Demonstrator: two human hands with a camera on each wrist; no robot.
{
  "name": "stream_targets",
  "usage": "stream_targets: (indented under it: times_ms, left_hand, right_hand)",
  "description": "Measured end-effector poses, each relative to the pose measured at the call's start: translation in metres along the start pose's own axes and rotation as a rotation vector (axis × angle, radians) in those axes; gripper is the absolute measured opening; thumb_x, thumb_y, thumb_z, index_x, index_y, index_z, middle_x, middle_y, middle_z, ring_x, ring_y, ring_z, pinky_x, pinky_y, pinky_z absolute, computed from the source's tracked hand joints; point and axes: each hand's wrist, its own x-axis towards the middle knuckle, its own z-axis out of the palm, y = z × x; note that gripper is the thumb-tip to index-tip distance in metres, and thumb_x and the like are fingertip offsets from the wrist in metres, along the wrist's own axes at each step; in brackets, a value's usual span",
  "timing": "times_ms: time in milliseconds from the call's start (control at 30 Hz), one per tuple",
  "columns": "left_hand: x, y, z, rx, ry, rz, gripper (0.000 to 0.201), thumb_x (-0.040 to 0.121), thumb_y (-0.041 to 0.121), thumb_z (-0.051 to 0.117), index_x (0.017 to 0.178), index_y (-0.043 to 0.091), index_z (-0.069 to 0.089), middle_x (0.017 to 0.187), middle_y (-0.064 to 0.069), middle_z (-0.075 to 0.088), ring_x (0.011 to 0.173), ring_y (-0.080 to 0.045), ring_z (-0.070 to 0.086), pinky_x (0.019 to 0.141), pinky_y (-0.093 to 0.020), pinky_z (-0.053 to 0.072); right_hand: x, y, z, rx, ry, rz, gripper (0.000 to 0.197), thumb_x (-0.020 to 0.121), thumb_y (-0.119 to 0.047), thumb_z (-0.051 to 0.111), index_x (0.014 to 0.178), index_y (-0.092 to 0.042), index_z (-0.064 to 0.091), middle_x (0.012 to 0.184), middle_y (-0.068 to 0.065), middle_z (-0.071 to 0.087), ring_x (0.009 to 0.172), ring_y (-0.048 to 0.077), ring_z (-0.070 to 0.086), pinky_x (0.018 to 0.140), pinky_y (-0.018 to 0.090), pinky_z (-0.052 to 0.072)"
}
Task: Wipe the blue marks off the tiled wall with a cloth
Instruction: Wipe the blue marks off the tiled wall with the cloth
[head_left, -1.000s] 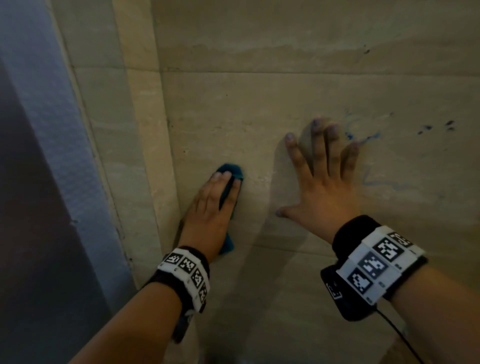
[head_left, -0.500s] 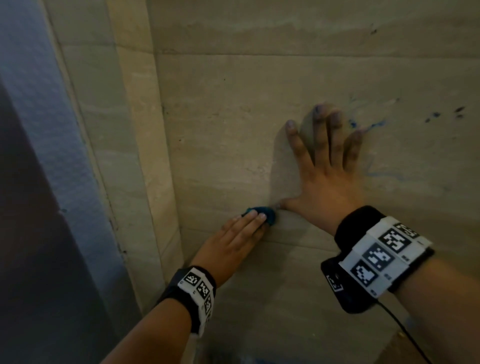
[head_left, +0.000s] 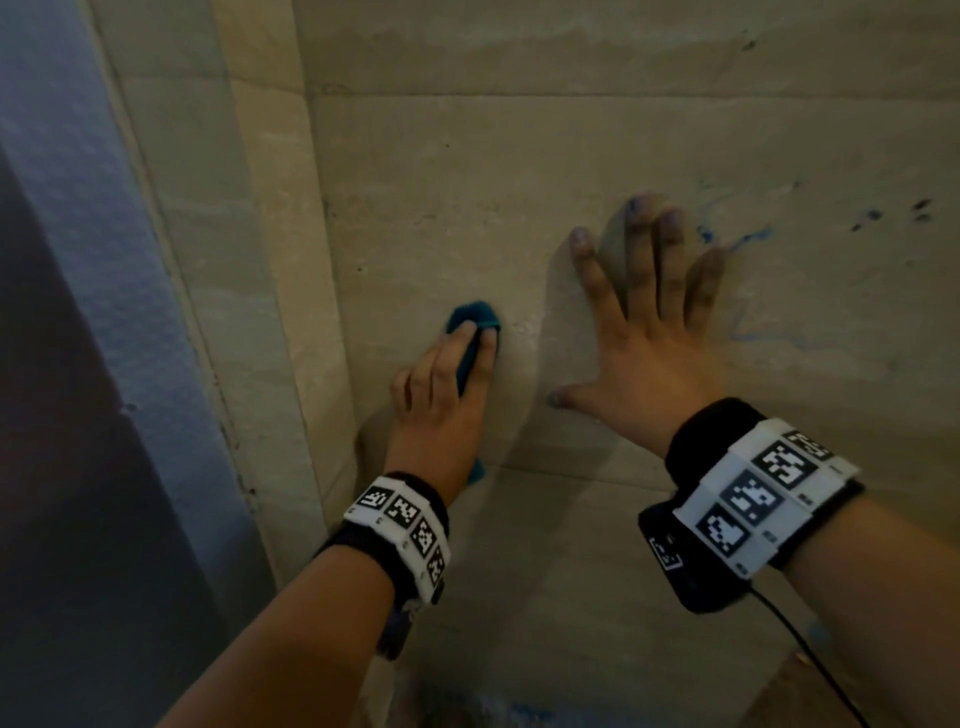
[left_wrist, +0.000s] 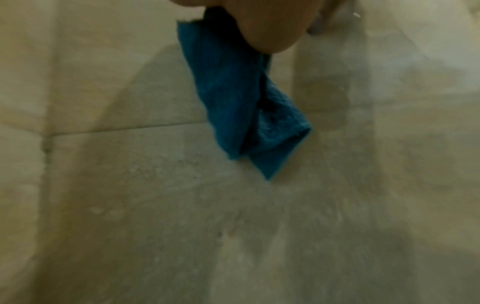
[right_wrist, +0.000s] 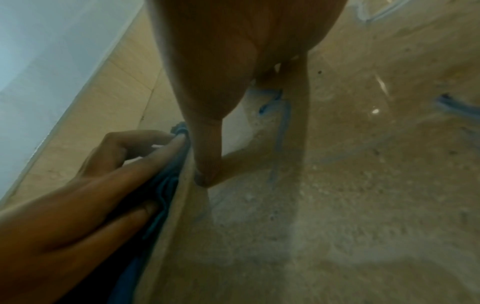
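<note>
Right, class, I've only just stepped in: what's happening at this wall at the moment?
A person is cleaning a tiled wall. The left hand presses a folded blue cloth flat against the tile, near the corner. The right hand rests spread open on the wall beside it, apparently as a brace. Blue marks show just beyond the right fingertips, with a few darker specks further right, so the cloth is not on them yet.

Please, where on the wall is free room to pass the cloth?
Free: the tile strip between left hand and right hand, and above the cloth. Crowded: the blue marks lie close against the right hand's fingertips.
</note>
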Motion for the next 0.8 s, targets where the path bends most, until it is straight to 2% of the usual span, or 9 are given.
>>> stream_targets:
  times_ms: [133, 267, 400, 433, 533, 600, 633, 700, 800]
  left_hand:
    - [-0.008, 0.012, 0.006, -0.035, 0.004, 0.189, 0.056, 0.081, 0.006, 0.04, 0.137, 0.011, 0.036, 0.138, -0.011, 0.029, 0.119, -0.029, 0.035, 0.092, -0.041, 0.03]
    - [-0.016, 0.027, 0.005, -0.085, -0.066, 0.199, 0.057, 0.081, 0.01, 0.041, 0.138, 0.01, 0.035, 0.141, -0.011, 0.028, 0.123, -0.029, 0.035, 0.096, -0.042, 0.036]
    - [-0.01, 0.03, -0.014, -0.229, -0.195, 0.171, 0.087, 0.059, 0.005, 0.08, 0.135, 0.01, 0.038, 0.135, -0.011, 0.035, 0.116, -0.029, 0.036, 0.086, -0.044, 0.052]
    - [-0.004, 0.028, -0.021, -0.277, -0.231, 0.157, 0.087, 0.055, 0.004, 0.085, 0.132, 0.011, 0.044, 0.131, -0.01, 0.041, 0.111, -0.027, 0.04, 0.081, -0.041, 0.054]
    - [0.013, 0.023, -0.037, -0.341, -0.296, 0.191, 0.055, 0.058, 0.003, 0.086, 0.109, 0.011, 0.067, 0.103, -0.008, 0.062, 0.087, -0.026, 0.058, 0.063, -0.032, 0.055]
    - [0.029, 0.024, -0.053, -0.412, -0.392, 0.166, 0.032, 0.076, 0.003, 0.073, 0.106, 0.009, 0.068, 0.095, -0.011, 0.061, 0.073, -0.032, 0.061, 0.056, -0.036, 0.052]
    - [0.036, 0.026, -0.06, -0.452, -0.406, 0.122, 0.023, 0.085, 0.008, 0.062, 0.107, 0.008, 0.067, 0.095, -0.012, 0.059, 0.071, -0.033, 0.06, 0.055, -0.039, 0.052]
    - [0.049, 0.03, -0.072, -0.545, -0.431, 0.034, 0.027, 0.092, 0.017, 0.046, 0.109, 0.007, 0.064, 0.097, -0.013, 0.056, 0.076, -0.033, 0.058, 0.064, -0.041, 0.05]
    - [0.072, 0.035, -0.09, -0.672, -0.421, -0.05, 0.018, 0.094, 0.016, 0.052, 0.107, 0.009, 0.064, 0.097, -0.008, 0.059, 0.086, -0.023, 0.055, 0.073, -0.027, 0.04]
  right_hand:
    - [0.001, 0.002, 0.002, 0.006, 0.012, -0.003, 0.132, 0.056, -0.068, 0.074, 0.152, -0.023, -0.005, 0.154, 0.009, -0.018, 0.142, 0.036, -0.015, 0.105, 0.056, -0.022]
    - [0.0, 0.004, 0.004, 0.002, 0.055, -0.021, 0.127, 0.058, -0.068, 0.074, 0.152, -0.021, 0.002, 0.154, 0.01, -0.012, 0.142, 0.036, -0.009, 0.106, 0.056, -0.02]
    - [-0.005, 0.011, -0.001, 0.048, 0.044, -0.077, 0.118, 0.064, -0.06, 0.075, 0.152, -0.023, 0.005, 0.157, 0.012, -0.006, 0.143, 0.033, -0.007, 0.109, 0.053, -0.017]
    - [-0.007, 0.014, -0.004, 0.069, 0.044, -0.101, 0.111, 0.068, -0.055, 0.074, 0.152, -0.023, 0.01, 0.157, 0.015, -0.002, 0.143, 0.033, -0.006, 0.111, 0.053, -0.014]
    - [-0.013, 0.023, -0.018, 0.182, 0.011, -0.165, 0.086, 0.075, -0.039, 0.068, 0.148, -0.024, 0.025, 0.158, 0.015, 0.004, 0.144, 0.032, -0.004, 0.114, 0.057, 0.001]
    - [-0.018, 0.028, -0.028, 0.292, -0.058, -0.183, 0.072, 0.08, -0.03, 0.068, 0.144, -0.026, 0.035, 0.158, 0.011, 0.012, 0.145, 0.03, 0.005, 0.116, 0.053, 0.012]
    - [-0.021, 0.029, -0.034, 0.356, -0.093, -0.194, 0.064, 0.082, -0.027, 0.069, 0.14, -0.026, 0.041, 0.156, 0.008, 0.02, 0.143, 0.03, 0.015, 0.115, 0.049, 0.02]
    - [-0.027, 0.031, -0.048, 0.494, -0.161, -0.203, 0.051, 0.087, -0.025, 0.066, 0.135, -0.027, 0.048, 0.146, 0.0, 0.038, 0.131, 0.022, 0.037, 0.106, 0.037, 0.036]
    - [-0.034, 0.031, -0.071, 0.659, -0.309, -0.118, 0.048, 0.091, -0.032, 0.06, 0.136, -0.033, 0.044, 0.132, -0.01, 0.05, 0.115, 0.006, 0.045, 0.095, 0.021, 0.04]
